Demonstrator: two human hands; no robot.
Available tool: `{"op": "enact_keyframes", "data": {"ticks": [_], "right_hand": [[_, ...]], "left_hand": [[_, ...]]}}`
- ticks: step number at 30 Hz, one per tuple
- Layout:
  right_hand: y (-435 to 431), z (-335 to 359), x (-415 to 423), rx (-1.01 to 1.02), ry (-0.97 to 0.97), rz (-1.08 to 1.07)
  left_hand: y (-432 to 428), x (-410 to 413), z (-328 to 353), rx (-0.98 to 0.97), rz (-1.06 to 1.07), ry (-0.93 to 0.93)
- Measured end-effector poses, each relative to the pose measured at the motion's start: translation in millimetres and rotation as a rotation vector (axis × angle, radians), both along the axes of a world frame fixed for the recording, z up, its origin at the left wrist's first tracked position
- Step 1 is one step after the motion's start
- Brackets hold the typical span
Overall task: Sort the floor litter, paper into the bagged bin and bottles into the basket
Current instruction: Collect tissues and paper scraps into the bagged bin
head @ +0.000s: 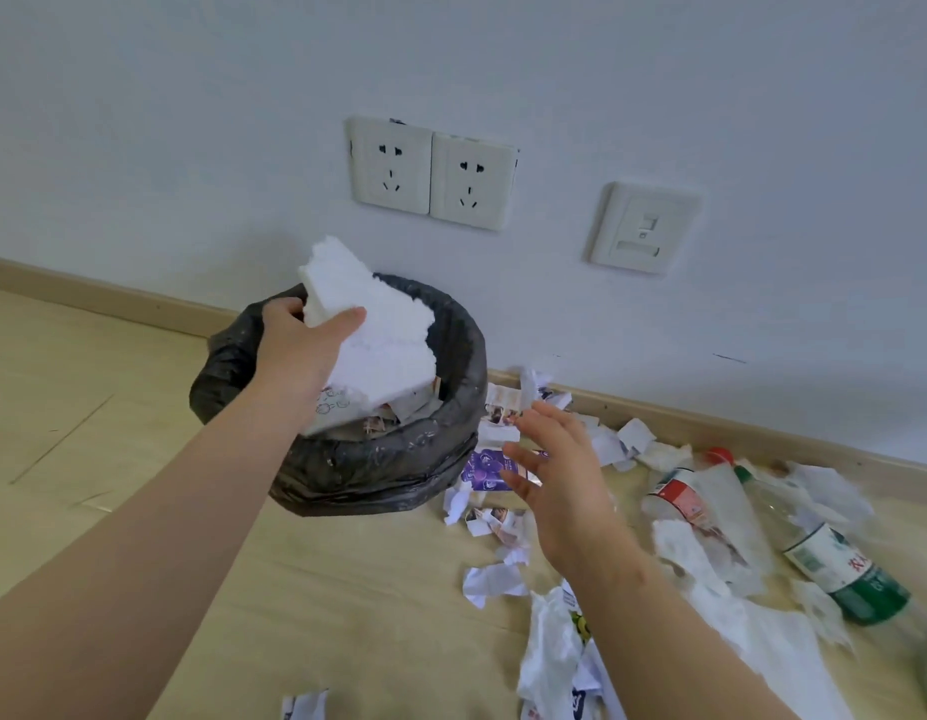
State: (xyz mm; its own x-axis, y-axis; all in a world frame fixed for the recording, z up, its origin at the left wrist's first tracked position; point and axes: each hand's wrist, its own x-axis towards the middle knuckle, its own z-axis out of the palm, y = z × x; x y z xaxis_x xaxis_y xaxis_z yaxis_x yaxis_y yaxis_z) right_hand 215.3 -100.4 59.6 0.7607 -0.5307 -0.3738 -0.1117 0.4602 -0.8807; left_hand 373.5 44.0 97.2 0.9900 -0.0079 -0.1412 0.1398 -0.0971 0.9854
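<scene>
Left hand [300, 350] grips a white foam slab [378, 330] over the bagged bin [378, 459]; right hand [560, 475] hovers spread and empty.
Torn paper scraps [495, 579] and two bottles [835, 558], seemingly plastic, lie on the floor [347, 589] right of the bin.

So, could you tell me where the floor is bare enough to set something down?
Bare floor lies left of the bin, out to the skirting board, and in front of it under the left arm. Right of the bin it is crowded: paper scraps, two bottles and a plastic bag.
</scene>
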Motion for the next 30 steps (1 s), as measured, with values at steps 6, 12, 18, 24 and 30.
{"op": "enact_keyframes", "data": {"ticks": [6, 12, 18, 24, 30], "right_hand": [[-2.7, -4.1, -0.1, 0.013, 0.016, -0.012], [-6.0, -10.3, -2.7, 0.016, 0.05, -0.006], [-12.5, -19.9, -13.9, 0.005, 0.094, -0.021], [-24.7, -33.8, -26.4, 0.004, 0.151, -0.036], [-42.6, -43.8, -33.3, -0.015, 0.194, -0.066]], "left_hand": [[-3.4, -5.5, -24.3, 0.727, -0.171, -0.143], [-8.1, -9.1, -43.0, 1.269, -0.356, -0.489], [-16.7, -1.3, -48.4, 1.348, -0.452, -0.398], [-19.8, -0.9, -47.3, 1.3, -0.469, -0.304], [-39.6, -23.3, -29.2, 1.045, -0.34, -0.585]]}}
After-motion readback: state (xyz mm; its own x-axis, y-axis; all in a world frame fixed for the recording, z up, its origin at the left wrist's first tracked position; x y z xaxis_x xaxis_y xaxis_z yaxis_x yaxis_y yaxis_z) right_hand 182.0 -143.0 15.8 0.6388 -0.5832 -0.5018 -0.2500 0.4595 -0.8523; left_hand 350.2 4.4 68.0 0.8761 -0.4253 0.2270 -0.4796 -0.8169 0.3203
